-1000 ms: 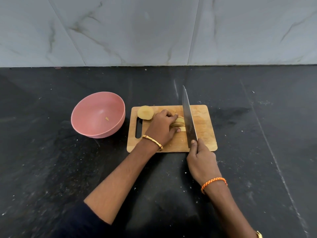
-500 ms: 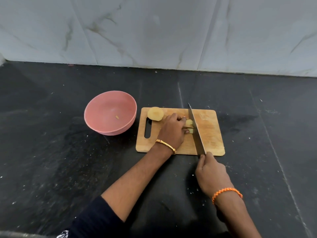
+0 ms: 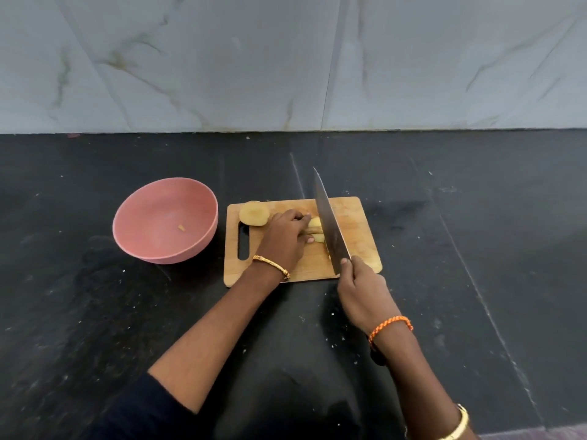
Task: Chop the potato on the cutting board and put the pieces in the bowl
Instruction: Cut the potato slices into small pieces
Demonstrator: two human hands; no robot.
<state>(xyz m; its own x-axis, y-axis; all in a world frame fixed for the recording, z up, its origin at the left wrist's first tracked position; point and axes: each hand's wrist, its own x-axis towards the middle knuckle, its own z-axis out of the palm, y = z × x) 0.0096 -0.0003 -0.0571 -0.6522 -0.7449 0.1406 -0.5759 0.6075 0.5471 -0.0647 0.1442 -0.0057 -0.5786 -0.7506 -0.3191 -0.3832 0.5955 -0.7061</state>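
Chopping under way: potato piece (image 3: 316, 228) on cutting board (image 3: 355, 227) is pinned by left hand (image 3: 286, 238); knife (image 3: 330, 223) is gripped by right hand (image 3: 362, 290). Downward cut is needed next; bowl (image 3: 158, 246), left of board, holds one scrap.

knife (image 3: 328, 220) handle hidden inside right hand (image 3: 362, 290), potato piece (image 3: 316, 229) partly under left hand (image 3: 284, 238)

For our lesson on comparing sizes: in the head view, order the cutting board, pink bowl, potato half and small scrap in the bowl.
1. cutting board
2. pink bowl
3. potato half
4. scrap
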